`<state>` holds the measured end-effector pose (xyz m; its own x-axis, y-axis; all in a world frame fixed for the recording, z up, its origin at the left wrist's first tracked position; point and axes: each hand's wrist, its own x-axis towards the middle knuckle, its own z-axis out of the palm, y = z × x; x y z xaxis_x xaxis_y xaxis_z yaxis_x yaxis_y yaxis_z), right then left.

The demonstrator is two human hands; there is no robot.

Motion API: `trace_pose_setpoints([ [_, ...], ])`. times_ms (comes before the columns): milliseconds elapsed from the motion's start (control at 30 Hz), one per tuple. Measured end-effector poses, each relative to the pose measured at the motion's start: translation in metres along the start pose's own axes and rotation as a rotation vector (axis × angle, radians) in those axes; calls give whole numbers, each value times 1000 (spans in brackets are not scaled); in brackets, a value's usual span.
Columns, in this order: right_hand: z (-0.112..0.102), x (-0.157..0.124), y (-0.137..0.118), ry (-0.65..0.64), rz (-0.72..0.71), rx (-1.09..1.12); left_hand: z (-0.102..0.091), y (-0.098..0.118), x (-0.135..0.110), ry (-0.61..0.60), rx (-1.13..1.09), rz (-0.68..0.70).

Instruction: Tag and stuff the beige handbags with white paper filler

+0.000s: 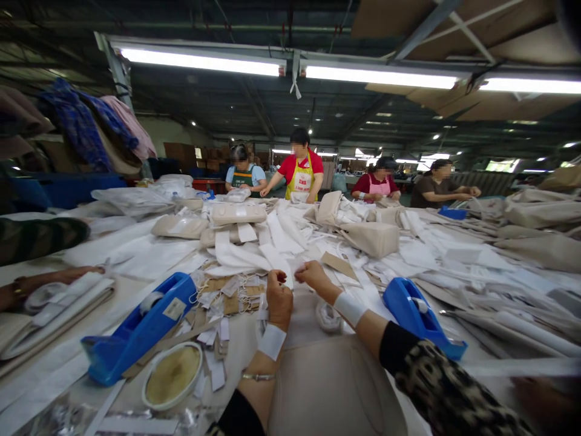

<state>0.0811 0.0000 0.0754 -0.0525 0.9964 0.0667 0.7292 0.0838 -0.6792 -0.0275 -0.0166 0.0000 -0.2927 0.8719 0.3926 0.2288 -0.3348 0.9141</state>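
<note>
My left hand (278, 298) and my right hand (315, 277) are raised close together above a beige bag (333, 387) that lies in front of me. Both hands are closed in a pinch on a small white strip (290, 274) stretched between them. White tape is wrapped round each wrist, and the left wrist also wears a thin bangle. A roll of clear tape (327, 316) lies just under the right wrist. Small card tags (229, 297) with strings lie left of my left hand.
Two blue tape dispensers stand on the table, one at the left (138, 330) and one at the right (420, 315). A round tin (172, 375) sits near the front left. White paper and beige bags (370, 237) cover the table. Several people (301, 172) work at the far side. Another person's arm (43, 281) rests at the left edge.
</note>
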Motion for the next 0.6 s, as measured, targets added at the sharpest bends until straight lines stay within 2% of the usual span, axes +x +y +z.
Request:
trace_pose_setpoints([
  [233, 1, 22, -2, -24, -14, -207, 2, -10, 0, -319, 267, -99],
  [433, 2, 24, -11, 44, -76, -362, 3, -13, -3, -350, 474, -92],
  [600, 0, 21, -26, 82, -140, -450, 4, -13, -3, -383, 544, -91],
])
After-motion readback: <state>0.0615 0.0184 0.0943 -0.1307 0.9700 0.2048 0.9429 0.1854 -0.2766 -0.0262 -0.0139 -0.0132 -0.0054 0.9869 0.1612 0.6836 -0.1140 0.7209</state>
